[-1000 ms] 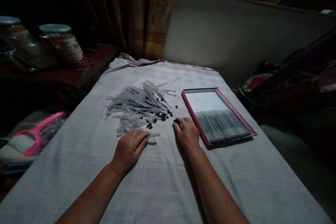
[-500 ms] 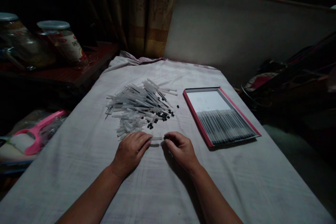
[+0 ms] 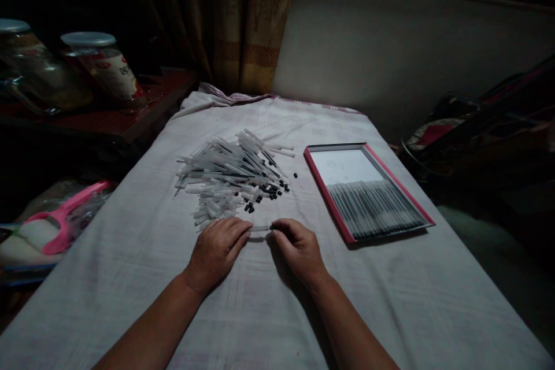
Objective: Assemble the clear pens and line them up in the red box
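On the white cloth, my left hand (image 3: pixel 217 250) pinches one end of a short clear tube (image 3: pixel 259 229). From the other side my right hand (image 3: pixel 299 247) pinches a small black cap (image 3: pixel 272 228) against that tube's right end. Both hands rest on the cloth just in front of a heap of clear tubes (image 3: pixel 225 176), with loose black caps (image 3: pixel 269 191) scattered along its near right side. To the right lies a red-rimmed tray (image 3: pixel 321 186) holding a row of finished tubes laid side by side.
The table (image 3: pixel 243 324) has a dark side shelf on the left with two lidded jars (image 3: pixel 104 69). A pink plastic tool (image 3: pixel 60 217) lies at lower left. A curtain hangs behind, a grey wall panel at the back, and dark bags at the right.
My right hand came back from beside the tray's near left corner with a black cap and met the tube held by my left hand. The left hand hardly moved.
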